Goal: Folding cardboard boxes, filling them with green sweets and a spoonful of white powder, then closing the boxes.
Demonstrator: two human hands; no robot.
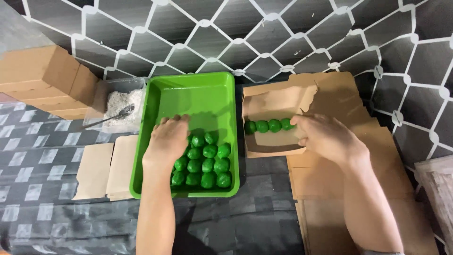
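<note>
Both forearms come up from six o'clock toward the middle of the head view. My left hand [168,138] lies palm-down inside the green tray [196,92], its fingers bent over the upper-left end of the green balls [204,165]; whether those fingers have pinched one, I cannot tell, since the hand covers them. The balls sit in rows in the tray's six o'clock half, touching one another, while the twelve o'clock half is bare.

At three o'clock of the tray, just beside it, stands an open brown cardboard box [276,101]. A row of three green balls [268,125] lies along its floor. My right hand [324,137] rests at the box's three o'clock edge, fingers curled loosely at the end of that row, touching the last ball.

At ten o'clock of the tray a clear container of white flakes [120,101] holds a spoon [113,115]. Flat brown cartons [96,170] lie at nine o'clock, more stacked cardboard [368,156] under my right arm.
</note>
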